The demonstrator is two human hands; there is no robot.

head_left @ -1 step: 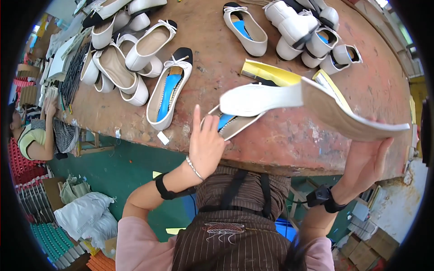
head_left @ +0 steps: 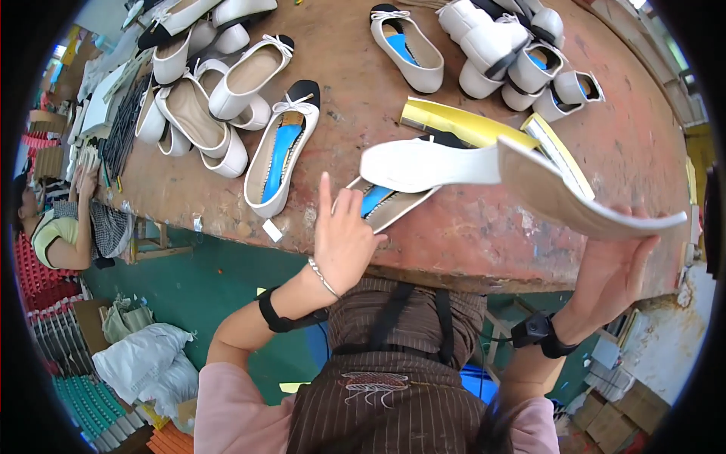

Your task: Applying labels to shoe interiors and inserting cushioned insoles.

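Note:
My right hand (head_left: 612, 272) grips the near end of a long beige sole (head_left: 575, 200) held above the table's right side. A white flat shoe piece (head_left: 423, 163) runs leftward from its far end; I cannot tell whether the two are joined. My left hand (head_left: 344, 234) lies flat with fingers spread at the table's near edge. Its fingertips touch a white flat shoe with a blue insole (head_left: 389, 200) that rests there, partly hidden under the white piece.
The worn brown table (head_left: 484, 234) carries another blue-insoled flat shoe with a black toe (head_left: 283, 151), a heap of white shoes (head_left: 204, 113) at the left, more white shoes (head_left: 514, 60) at the back, and yellow card (head_left: 454, 121). Another person (head_left: 60, 227) sits left. White sacks (head_left: 144, 363) lie on the green floor.

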